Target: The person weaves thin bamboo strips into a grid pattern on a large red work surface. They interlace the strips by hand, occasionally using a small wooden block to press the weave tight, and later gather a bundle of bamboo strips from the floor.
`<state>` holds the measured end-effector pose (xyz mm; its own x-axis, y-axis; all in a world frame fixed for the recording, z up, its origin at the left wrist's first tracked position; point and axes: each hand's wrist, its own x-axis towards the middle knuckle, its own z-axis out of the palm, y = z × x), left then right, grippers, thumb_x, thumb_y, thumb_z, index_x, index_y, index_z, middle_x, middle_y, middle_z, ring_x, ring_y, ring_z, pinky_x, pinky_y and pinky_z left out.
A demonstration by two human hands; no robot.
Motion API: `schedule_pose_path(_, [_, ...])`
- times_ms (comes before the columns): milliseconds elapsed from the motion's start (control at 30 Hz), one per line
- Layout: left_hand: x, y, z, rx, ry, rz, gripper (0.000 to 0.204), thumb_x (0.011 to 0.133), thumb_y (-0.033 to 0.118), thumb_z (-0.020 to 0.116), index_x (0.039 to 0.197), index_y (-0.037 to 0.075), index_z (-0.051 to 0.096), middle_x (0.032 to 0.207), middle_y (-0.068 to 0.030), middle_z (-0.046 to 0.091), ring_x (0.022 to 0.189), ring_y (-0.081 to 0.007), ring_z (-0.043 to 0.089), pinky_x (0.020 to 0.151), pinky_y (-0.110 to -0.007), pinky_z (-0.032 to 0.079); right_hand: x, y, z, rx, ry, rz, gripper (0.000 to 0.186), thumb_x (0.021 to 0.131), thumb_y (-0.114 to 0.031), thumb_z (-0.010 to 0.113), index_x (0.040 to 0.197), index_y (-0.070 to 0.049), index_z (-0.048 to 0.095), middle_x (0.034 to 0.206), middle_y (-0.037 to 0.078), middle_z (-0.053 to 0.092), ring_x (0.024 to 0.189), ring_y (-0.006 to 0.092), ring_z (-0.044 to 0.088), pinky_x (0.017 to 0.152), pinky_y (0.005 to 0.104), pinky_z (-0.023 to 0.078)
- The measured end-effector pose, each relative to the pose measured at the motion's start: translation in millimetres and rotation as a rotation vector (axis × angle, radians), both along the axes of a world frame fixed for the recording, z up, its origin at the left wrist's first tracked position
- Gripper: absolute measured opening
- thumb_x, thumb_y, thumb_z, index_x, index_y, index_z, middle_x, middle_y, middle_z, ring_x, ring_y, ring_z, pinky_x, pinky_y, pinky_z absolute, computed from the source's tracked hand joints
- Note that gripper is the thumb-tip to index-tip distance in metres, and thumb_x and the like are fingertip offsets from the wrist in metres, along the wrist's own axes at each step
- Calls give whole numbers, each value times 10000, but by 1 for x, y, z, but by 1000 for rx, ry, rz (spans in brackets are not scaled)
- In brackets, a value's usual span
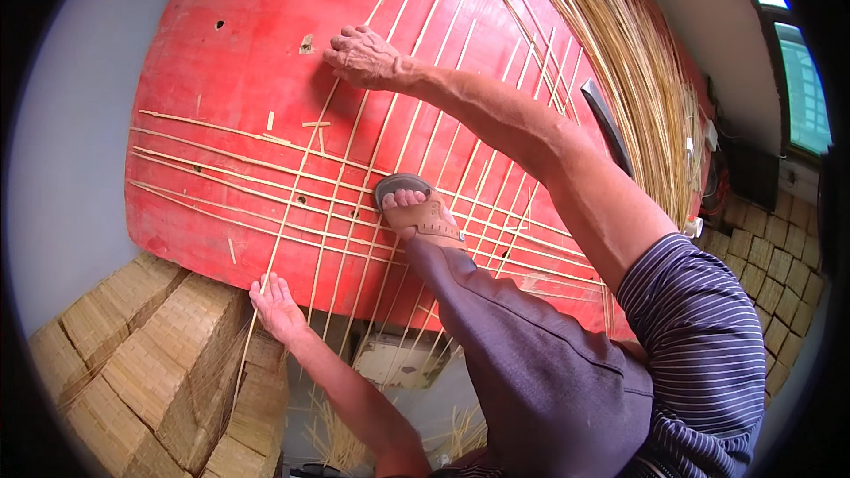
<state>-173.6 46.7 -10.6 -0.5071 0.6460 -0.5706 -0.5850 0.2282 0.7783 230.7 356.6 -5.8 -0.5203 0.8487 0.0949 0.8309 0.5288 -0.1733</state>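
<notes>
Thin pale bamboo strips lie crosswise in an open lattice on a red board (239,53). The leftmost lengthwise bamboo strip (291,195) runs past both of my hands. Closed around its upper stretch is my right hand (365,58), knuckles up, with the fingertips hidden. My left hand (282,308), palm up at the board's near edge, has the same strip at its thumb side, its lower end hanging past the board. My sandalled foot (418,211) presses on the crossed strips in the middle.
A thick bundle of long bamboo strips (629,62) lies along the right side. Beside it rests a dark flat-bladed tool (606,128). Stacked woven bamboo pieces (150,336) stand at lower left, and more woven stacks (779,274) at far right. Short offcuts (270,121) are scattered on the board.
</notes>
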Motion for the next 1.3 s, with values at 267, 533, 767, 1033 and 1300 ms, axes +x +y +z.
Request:
schedule_pose_path(267, [-13, 2, -17, -215, -46, 56, 590, 968, 429, 651, 1328, -10, 492, 1226, -147, 612, 1111, -261, 610, 966, -409, 498, 2, -2, 0, -1, 11, -20, 230, 875, -291, 671, 1008, -114, 610, 1002, 82, 611, 1022, 277, 565, 861, 450, 462])
schedule_pose_path(533, [-6, 5, -8, -391, -102, 116, 559, 948, 438, 678, 1274, 7, 531, 1118, -106, 645, 959, -195, 637, 833, -355, 528, 4, -1, -1, 13, 22, -13, 241, 874, -289, 663, 1006, -97, 605, 996, 96, 607, 1025, 290, 565, 864, 455, 462])
schedule_pose_path(767, [38, 28, 15, -303, 786, -285, 275, 954, 197, 663, 1124, -17, 632, 909, -119, 660, 778, -229, 642, 672, -324, 533, -22, -17, 5, 45, 44, 27, 215, 887, -275, 629, 991, -87, 615, 987, 105, 605, 996, 299, 578, 849, 455, 475])
schedule_pose_path(1033, [85, 61, 24, -93, 1401, -669, 225, 872, 6, 632, 1094, -20, 659, 970, -183, 596, 893, -335, 612, 789, -415, 510, -49, -46, -4, -157, 342, -37, 131, 853, -146, 635, 966, -108, 690, 910, 106, 609, 930, 329, 627, 783, 435, 530])
schedule_pose_path(1300, [97, 26, 13, -96, 1296, -611, 217, 860, 19, 672, 1072, -24, 649, 988, -144, 575, 781, -228, 633, 663, -340, 547, -38, -61, -8, -129, 425, 74, 109, 810, -172, 703, 888, -103, 671, 909, 88, 610, 933, 322, 619, 784, 451, 518])
